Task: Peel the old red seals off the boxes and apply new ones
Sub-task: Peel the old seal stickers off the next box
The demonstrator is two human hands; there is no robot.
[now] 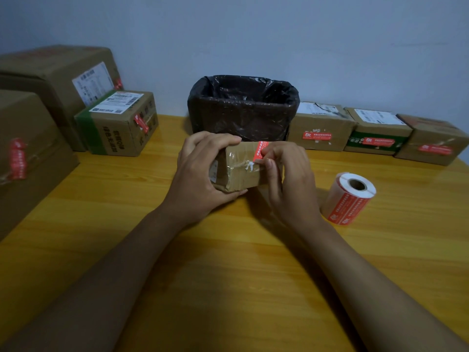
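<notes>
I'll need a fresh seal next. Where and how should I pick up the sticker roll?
The sticker roll lies on its side on the table, to the right of the right hand, core facing up and away. Probably reach from above with that hand and clasp its curved sides.

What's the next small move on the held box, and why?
Probably keep pulling the red seal up off the small box: the right hand pinches its lifted edge, the left hand steadies the box, and most of the seal looks stuck.

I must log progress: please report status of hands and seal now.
Left hand grips box. Right hand pinches red seal, partly lifted. Nothing blocks.
</notes>
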